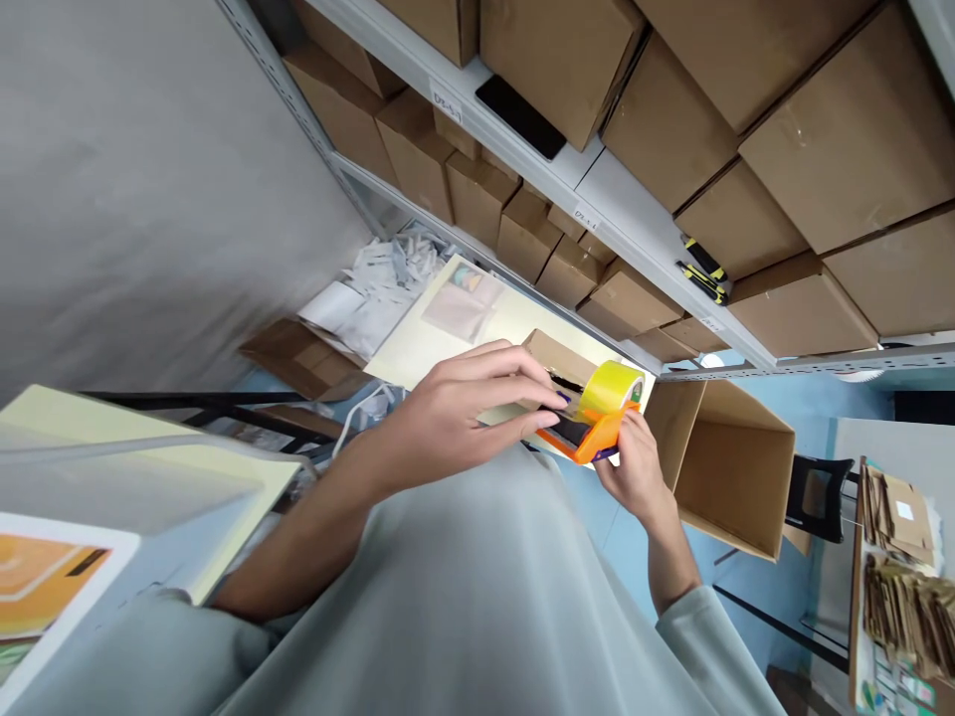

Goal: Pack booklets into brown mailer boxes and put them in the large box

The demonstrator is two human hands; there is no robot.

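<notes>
An orange tape dispenser (pixel 597 436) carries a roll of yellow tape (pixel 610 388). My right hand (pixel 636 459) is wrapped round the dispenser's right side. My left hand (pixel 481 403) reaches in from the left, its thumb and fingertips at the dispenser's front end, near the blade. The fingers of that hand are partly stretched, with a gap between thumb and forefinger; whether they pinch the tape end is too small to tell. Behind the dispenser a brown cardboard box (pixel 556 355) lies on the pale yellow table (pixel 407 343), partly hidden by the hand and tape.
Shelves packed with cardboard boxes (pixel 657 119) rise beyond the table, with a black phone (pixel 520 116) and yellow-black cutters (pixel 703 270) on one ledge. A large open carton (pixel 735 467) stands at right. At left are a laptop-like screen (pixel 52 587) and a small open box (pixel 302 356).
</notes>
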